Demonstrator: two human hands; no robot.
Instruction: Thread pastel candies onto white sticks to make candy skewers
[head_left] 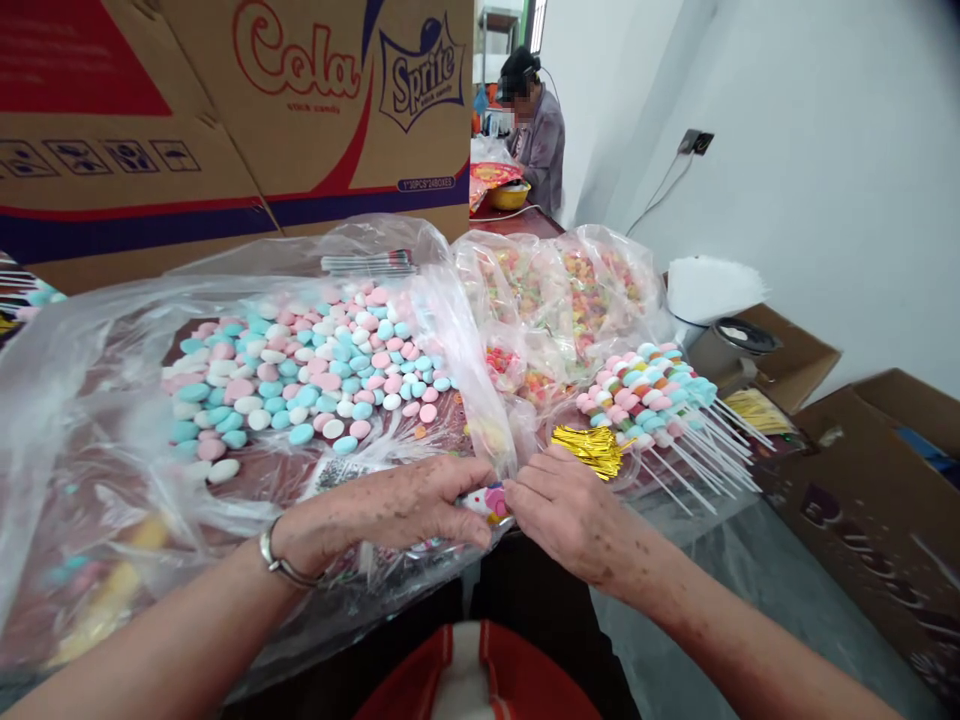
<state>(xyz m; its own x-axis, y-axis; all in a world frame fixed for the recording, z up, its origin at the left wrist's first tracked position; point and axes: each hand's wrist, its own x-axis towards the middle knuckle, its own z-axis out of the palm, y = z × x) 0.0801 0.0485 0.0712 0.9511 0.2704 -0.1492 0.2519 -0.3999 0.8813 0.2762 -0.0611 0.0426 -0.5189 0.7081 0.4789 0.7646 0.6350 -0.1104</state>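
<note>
Close to the table's front edge, my left hand (427,500) pinches a small printed plastic wrapper (487,500) with white, pink and yellow on it. My right hand (574,515) is closed on the wrapper's other end, its fingertips meeting it from the right. What is inside the wrapper cannot be made out. Just beyond my right hand lies a bundle of gold twist ties (589,450). To its right is a pile of candy sticks (652,395), pastel and coloured pieces threaded on white sticks. Beyond my left hand, loose pink, blue and white candies (300,370) spread over clear plastic.
A big cardboard box (225,130) stands across the back left. Clear bags of small colourful candies (570,285) lie at the back centre. Open cartons (870,500) and a metal pot (731,345) stand on the right. Another person (540,140) works at the far end.
</note>
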